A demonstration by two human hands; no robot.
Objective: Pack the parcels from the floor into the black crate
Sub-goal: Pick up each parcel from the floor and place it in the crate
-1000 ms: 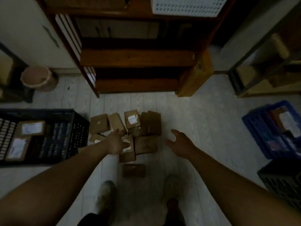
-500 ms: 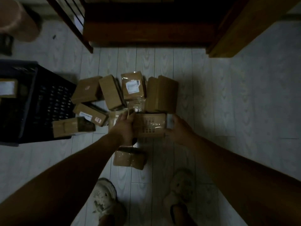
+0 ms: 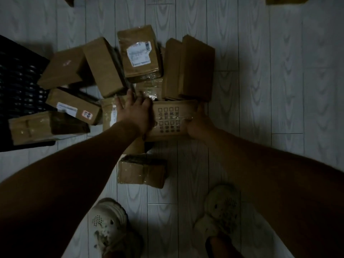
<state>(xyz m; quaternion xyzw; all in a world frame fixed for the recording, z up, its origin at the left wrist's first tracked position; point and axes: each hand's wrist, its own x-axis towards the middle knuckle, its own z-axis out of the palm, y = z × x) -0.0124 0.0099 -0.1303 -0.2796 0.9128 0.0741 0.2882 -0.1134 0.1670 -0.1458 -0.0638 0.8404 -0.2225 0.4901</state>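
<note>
Head view is looking straight down, and two bare forearms are reaching up from the lower corners and meeting at mid-frame. The left hand (image 3: 135, 114) is lying palm-down over the left end of the printed parcel (image 3: 172, 120), its fingers straight and spread, pointing toward the top of the frame. The right hand (image 3: 197, 123) is clamping the parcel's right end, with the thumb on the top face and the fingers wrapping round the edge.

One black crate (image 3: 20, 86) is showing at the left edge, with only its lattice wall in view. Ten cardboard parcels (image 3: 138, 53) are countable on the pale plank floor (image 3: 260, 90), heaping in the upper middle just right of the crate. Some are partly hidden.

The printed parcel is sitting at the heap's near edge between the two hands. Its face with rows of small squares is turning upward, and its long axis is running left to right across the frame.

Two pale clogs (image 3: 109, 226) are standing at the bottom.
</note>
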